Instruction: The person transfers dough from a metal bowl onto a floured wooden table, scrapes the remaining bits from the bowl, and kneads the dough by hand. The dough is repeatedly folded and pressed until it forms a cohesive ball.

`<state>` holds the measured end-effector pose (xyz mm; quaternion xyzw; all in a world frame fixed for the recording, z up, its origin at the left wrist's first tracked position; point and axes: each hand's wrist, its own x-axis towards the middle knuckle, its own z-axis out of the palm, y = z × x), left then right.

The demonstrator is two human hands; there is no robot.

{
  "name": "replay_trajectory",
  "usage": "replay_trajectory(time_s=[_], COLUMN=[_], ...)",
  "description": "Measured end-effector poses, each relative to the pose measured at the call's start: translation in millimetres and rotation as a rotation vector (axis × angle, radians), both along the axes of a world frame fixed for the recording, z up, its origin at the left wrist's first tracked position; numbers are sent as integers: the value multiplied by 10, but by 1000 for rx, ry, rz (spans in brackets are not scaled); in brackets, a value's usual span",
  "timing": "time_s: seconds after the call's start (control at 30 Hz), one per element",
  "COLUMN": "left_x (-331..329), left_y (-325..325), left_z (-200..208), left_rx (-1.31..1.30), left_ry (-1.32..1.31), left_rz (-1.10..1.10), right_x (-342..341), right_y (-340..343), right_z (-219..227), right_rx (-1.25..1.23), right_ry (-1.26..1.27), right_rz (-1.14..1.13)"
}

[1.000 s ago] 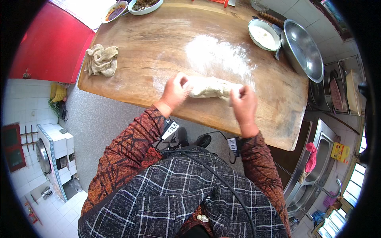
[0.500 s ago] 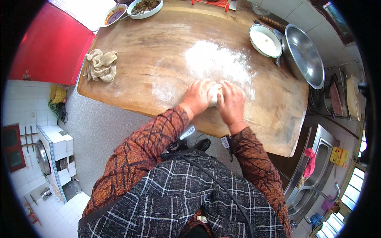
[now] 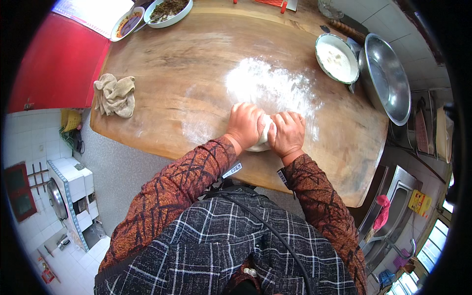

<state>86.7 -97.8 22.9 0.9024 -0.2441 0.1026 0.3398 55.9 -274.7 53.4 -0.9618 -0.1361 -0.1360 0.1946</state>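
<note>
A lump of white dough [image 3: 265, 133] lies near the front edge of the wooden board [image 3: 172, 73]. My left hand [image 3: 245, 124] presses on its left side with curled fingers. From the right, my right hand [image 3: 286, 132] grips it too, thumb close to the left one. Part of the dough is hidden under both palms. Just beyond my hands, a patch of white flour [image 3: 263, 81] is spread over the wood.
A crumpled beige cloth [image 3: 115, 96] rests at the board's left end. Back right are a white bowl of flour [image 3: 337, 59], a large steel basin [image 3: 387, 78] and a rolling pin [image 3: 346, 30]. Two dishes stand back left, one a white dish of dark food [image 3: 167, 12].
My hands have pulled closer to my body and closed more firmly over the dough, with more of it showing below them. The whole view has shifted slightly.
</note>
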Motion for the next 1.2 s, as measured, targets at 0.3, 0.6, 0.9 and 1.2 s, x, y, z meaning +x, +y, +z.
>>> replay_trajectory(time_s=[0.3,0.6,0.9,1.2], left_x=[354,189,-809,-269], left_y=[-89,13,116,-84], left_z=[-84,215,190,104], left_rx=[42,76,303,254], left_ry=[14,168,-85,22], left_rz=[28,-112,-129,-152], right_x=[311,-111,-1065,-466], right_y=[-17,-32,242,61], right_z=[-120,139,-63,-188], right_rx=[-47,93,13,65], right_ry=[-20,119,-74,17], right_rz=[-146,-190,-163,-164])
